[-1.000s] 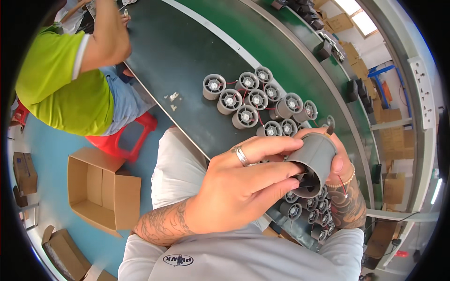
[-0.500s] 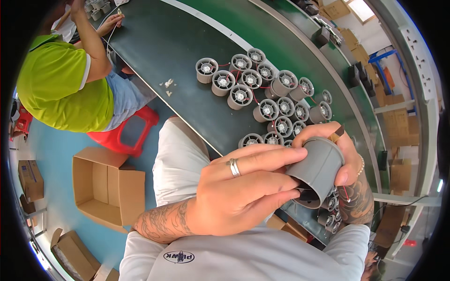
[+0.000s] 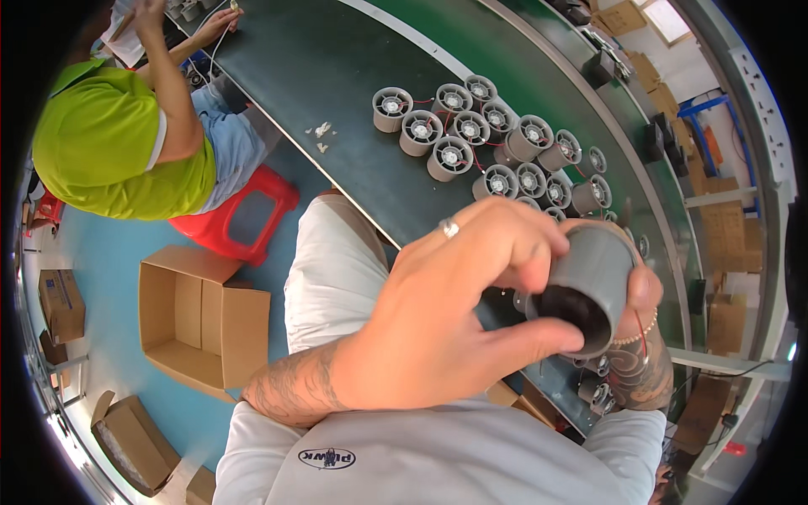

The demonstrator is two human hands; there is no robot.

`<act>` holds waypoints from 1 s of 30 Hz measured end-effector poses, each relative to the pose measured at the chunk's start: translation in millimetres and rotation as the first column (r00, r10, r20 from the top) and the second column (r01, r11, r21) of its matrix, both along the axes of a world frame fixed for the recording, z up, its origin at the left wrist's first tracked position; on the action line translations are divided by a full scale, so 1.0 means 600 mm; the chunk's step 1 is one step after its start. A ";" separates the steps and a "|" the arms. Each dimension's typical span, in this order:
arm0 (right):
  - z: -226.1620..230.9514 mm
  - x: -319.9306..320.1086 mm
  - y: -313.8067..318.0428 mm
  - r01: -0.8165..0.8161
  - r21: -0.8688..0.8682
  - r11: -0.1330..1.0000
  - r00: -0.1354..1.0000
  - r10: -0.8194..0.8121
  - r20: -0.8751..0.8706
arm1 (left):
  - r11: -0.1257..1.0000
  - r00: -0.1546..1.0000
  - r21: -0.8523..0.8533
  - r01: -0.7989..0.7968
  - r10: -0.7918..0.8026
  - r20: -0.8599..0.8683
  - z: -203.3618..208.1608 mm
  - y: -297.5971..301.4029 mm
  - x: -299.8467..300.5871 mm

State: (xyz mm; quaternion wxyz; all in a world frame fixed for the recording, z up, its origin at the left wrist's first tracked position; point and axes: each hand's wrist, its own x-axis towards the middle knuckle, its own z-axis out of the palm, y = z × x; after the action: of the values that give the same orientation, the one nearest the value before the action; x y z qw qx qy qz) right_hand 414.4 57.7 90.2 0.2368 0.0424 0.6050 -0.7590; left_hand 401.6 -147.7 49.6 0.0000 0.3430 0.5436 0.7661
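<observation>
A grey plastic cylindrical housing (image 3: 593, 273) is tilted in front of my chest, its dark open end facing down and left. My right hand (image 3: 644, 295) is wrapped round its far right side. My left hand (image 3: 471, 286), with a ring on it, reaches over from the left. Its thumb lies at the lower rim of the opening and its curled fingers are at the upper left edge. Whether the left fingers hold anything small is hidden. A thin red wire (image 3: 645, 341) hangs beside the right wrist. Similar grey housings (image 3: 450, 158) with spoked centres and red wires stand behind my hands.
The dark green workbench (image 3: 311, 84) runs diagonally, with white scraps (image 3: 322, 130) on it. At the far left a person in a lime-green shirt (image 3: 109, 143) sits on a red stool (image 3: 261, 210). An open cardboard box (image 3: 202, 324) stands on the blue floor.
My left fingers have drawn back from the opening and curled up, with the thumb now at the rim. The housing has turned, bringing its dark opening more into view.
</observation>
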 end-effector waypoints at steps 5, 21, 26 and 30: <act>-0.023 0.010 0.011 0.114 -0.111 0.987 0.971 -0.088 0.220 | 0.993 0.998 -0.115 0.026 -0.019 0.061 0.009 -0.010 -0.010; -0.048 -0.367 0.267 0.367 0.921 0.130 0.848 0.360 -0.389 | 0.928 0.922 -0.372 -0.003 0.147 0.358 -0.065 -0.002 -0.049; -0.159 -0.457 0.280 0.193 0.973 -0.125 0.920 0.368 -0.135 | 0.899 0.952 -0.429 -0.086 0.201 0.231 -0.053 0.006 -0.066; -0.176 -0.490 0.314 0.365 0.931 0.006 0.872 0.347 -0.344 | 0.892 0.922 -0.435 -0.126 0.267 0.281 -0.021 0.036 -0.095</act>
State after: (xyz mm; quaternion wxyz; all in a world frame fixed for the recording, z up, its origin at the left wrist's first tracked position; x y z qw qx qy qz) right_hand 120.3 245.8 -15.3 -0.0309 0.0075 0.9955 -0.0889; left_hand 344.7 -125.9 36.9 0.0848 0.1434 0.7158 0.6781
